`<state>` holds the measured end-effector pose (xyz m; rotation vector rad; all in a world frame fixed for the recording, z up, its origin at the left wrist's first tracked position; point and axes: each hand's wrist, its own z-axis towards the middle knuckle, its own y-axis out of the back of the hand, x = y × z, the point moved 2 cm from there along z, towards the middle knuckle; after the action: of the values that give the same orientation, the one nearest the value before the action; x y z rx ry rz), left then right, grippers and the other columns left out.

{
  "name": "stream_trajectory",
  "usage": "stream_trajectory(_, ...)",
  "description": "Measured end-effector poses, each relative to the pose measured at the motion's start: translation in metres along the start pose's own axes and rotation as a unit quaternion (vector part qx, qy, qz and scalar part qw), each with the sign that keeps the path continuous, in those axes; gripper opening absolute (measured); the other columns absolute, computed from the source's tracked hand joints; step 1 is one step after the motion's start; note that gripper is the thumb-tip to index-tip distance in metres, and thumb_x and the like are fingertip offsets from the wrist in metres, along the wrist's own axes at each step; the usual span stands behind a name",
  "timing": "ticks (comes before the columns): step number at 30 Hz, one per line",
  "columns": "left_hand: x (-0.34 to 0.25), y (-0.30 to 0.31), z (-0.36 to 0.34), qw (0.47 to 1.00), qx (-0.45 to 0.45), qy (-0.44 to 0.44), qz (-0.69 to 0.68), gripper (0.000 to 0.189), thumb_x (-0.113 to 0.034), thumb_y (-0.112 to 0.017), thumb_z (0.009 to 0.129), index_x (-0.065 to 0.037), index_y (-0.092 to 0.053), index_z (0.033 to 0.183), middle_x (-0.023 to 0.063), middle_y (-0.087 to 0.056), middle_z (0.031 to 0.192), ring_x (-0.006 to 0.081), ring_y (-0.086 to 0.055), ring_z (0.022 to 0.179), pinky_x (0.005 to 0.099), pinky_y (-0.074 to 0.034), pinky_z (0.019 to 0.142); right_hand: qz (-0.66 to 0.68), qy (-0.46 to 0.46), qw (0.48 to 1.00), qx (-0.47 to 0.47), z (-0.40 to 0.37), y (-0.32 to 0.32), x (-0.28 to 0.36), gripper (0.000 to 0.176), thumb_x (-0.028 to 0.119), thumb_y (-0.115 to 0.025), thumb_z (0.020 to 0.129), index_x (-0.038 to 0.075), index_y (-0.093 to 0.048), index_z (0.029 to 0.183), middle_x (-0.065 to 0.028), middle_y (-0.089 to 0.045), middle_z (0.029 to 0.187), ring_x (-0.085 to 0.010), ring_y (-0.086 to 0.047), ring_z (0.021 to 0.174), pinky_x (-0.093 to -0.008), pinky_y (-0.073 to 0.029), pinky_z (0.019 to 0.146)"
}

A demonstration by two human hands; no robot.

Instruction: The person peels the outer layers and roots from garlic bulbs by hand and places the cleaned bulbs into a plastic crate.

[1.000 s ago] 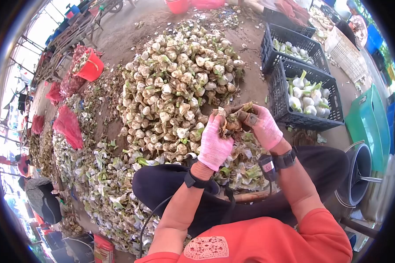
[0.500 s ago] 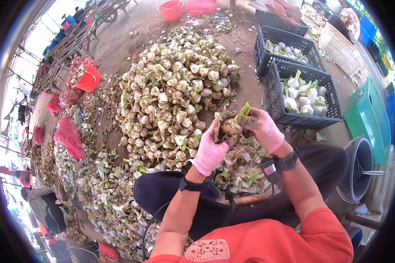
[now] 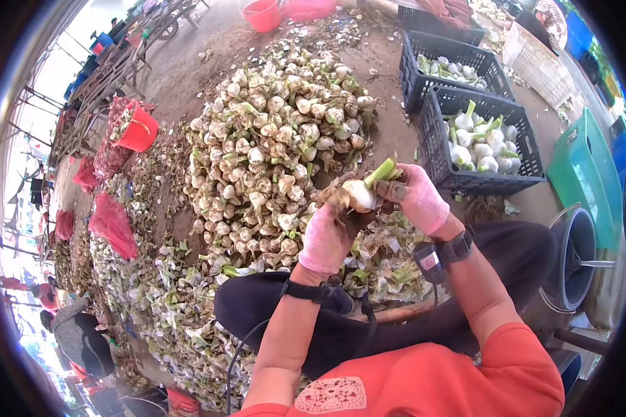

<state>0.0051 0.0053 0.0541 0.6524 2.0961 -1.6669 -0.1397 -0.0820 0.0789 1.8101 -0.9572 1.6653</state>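
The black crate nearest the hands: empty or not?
Not empty: several white bulbs with green stems lie inside the black crate.

The round garlic bulb point(image 3: 361, 197), brown and dirt-coated 1.0 s ago, now shows a smooth white side, and its thick pale-green stem point(image 3: 382, 172), then mostly hidden under brown leaf, is exposed. The left hand point(image 3: 328, 233) in a pink knit glove has shifted farther from the matching pink-gloved right hand point(image 3: 421, 201), with crumpled brown papery skin point(image 3: 338, 197) now bunched at its fingers.
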Motion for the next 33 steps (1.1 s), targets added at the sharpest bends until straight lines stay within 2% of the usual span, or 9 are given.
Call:
stream_trajectory(4, 0.002, 0.003, 0.006, 0.998, -0.021, 0.007, 0.055, 0.049, -0.038, -0.053, 0.092, -0.006, -0.046, 0.127, 0.0109, -0.057, 0.113, 0.0242, -0.059, 0.1, 0.0334, -0.051, 0.085, 0.03, 0.042, 0.998, -0.035, 0.002, -0.004, -0.008, 0.019, 0.012, -0.063, 0.087, -0.002, -0.063, 0.101, -0.0006, -0.065, 0.086, -0.0051, -0.058, 0.073, -0.0223, -0.047, 0.063)
stream_trajectory(6, 0.009, -0.004, 0.003, 0.995, 0.0, -0.024, 0.093, 0.035, -0.027, -0.053, 0.094, -0.006, -0.049, 0.122, 0.0055, -0.058, 0.106, 0.0177, -0.059, 0.098, 0.0308, -0.05, 0.085, 0.069, 0.017, 0.996, -0.056, 0.0, -0.002, -0.011, 0.019, 0.012, -0.062, 0.088, -0.001, -0.062, 0.102, -0.0004, -0.065, 0.085, -0.0056, -0.057, 0.07, -0.0225, -0.047, 0.061)
stream_trajectory(9, 0.007, -0.008, 0.003, 0.915, -0.034, -0.214, 0.339, 0.041, -0.016, -0.06, 0.087, -0.003, -0.046, 0.125, 0.0083, -0.057, 0.111, 0.0181, -0.058, 0.101, 0.0312, -0.05, 0.086, -0.006, 0.036, 0.997, -0.075, -0.004, -0.002, -0.009, 0.016, 0.01, -0.061, 0.088, -0.001, -0.063, 0.098, -0.0021, -0.065, 0.083, -0.0067, -0.056, 0.068, -0.0234, -0.046, 0.059)
stream_trajectory(14, 0.0, -0.004, -0.005, 0.992, -0.044, -0.094, 0.075, 0.044, -0.004, -0.056, 0.082, -0.003, -0.046, 0.125, 0.0118, -0.057, 0.115, 0.0221, -0.059, 0.103, 0.0343, -0.051, 0.084, -0.1, 0.021, 0.989, -0.107, 0.001, 0.016, -0.02, 0.011, 0.002, -0.062, 0.081, -0.003, -0.062, 0.091, -0.0086, -0.065, 0.081, -0.0124, -0.058, 0.069, -0.0263, -0.046, 0.061)
stream_trajectory(16, 0.009, -0.009, -0.009, 0.998, -0.037, -0.028, 0.049, 0.043, -0.008, -0.055, 0.083, -0.003, -0.047, 0.125, 0.0116, -0.058, 0.115, 0.0229, -0.059, 0.102, 0.036, -0.052, 0.084, -0.231, 0.12, 0.956, -0.134, 0.01, 0.027, -0.039, 0.017, -0.004, -0.058, 0.075, -0.004, -0.062, 0.091, -0.0137, -0.063, 0.086, -0.0234, -0.062, 0.078, -0.0289, -0.047, 0.068)
stream_trajectory(17, 0.014, -0.003, -0.006, 0.997, -0.022, 0.009, 0.068, 0.045, -0.015, -0.048, 0.086, 0.002, -0.044, 0.127, 0.0166, -0.057, 0.118, 0.0299, -0.059, 0.103, 0.0388, -0.051, 0.088, -0.318, 0.104, 0.927, -0.168, 0.013, 0.033, -0.048, 0.027, -0.007, -0.055, 0.069, -0.001, -0.063, 0.093, -0.0174, -0.06, 0.092, -0.0336, -0.059, 0.089, -0.0338, -0.047, 0.077)
stream_trajectory(20, 0.016, -0.004, -0.012, 0.996, 0.029, 0.075, -0.033, 0.044, -0.019, -0.046, 0.087, 0.001, -0.046, 0.127, 0.0159, -0.057, 0.118, 0.0295, -0.06, 0.102, 0.0389, -0.051, 0.085, -0.431, 0.019, 0.888, -0.16, 0.005, 0.045, -0.052, 0.031, -0.006, -0.054, 0.068, 0.003, -0.065, 0.096, -0.0168, -0.058, 0.094, -0.0358, -0.058, 0.09, -0.0384, -0.047, 0.081)
stream_trajectory(28, 0.019, -0.004, -0.003, 0.996, -0.031, 0.048, 0.073, 0.036, -0.017, -0.051, 0.089, -0.004, -0.052, 0.123, 0.0059, -0.059, 0.116, 0.0176, -0.056, 0.106, 0.0325, -0.045, 0.09, -0.231, 0.076, 0.964, -0.102, -0.033, 0.031, 0.007, 0.028, 0.006, -0.067, 0.071, -0.001, -0.065, 0.098, -0.017, -0.063, 0.098, -0.0283, -0.062, 0.092, -0.0328, -0.048, 0.082)
stream_trajectory(33, 0.02, -0.015, -0.003, 0.994, 0.012, -0.015, 0.103, 0.035, -0.013, -0.054, 0.088, -0.002, -0.053, 0.121, 0.0067, -0.061, 0.112, 0.0177, -0.057, 0.105, 0.0324, -0.046, 0.09, -0.282, 0.093, 0.948, -0.112, -0.031, 0.022, 0.011, 0.027, 0.004, -0.065, 0.07, -0.003, -0.065, 0.096, -0.0179, -0.066, 0.086, -0.0296, -0.066, 0.08, -0.0336, -0.051, 0.072)
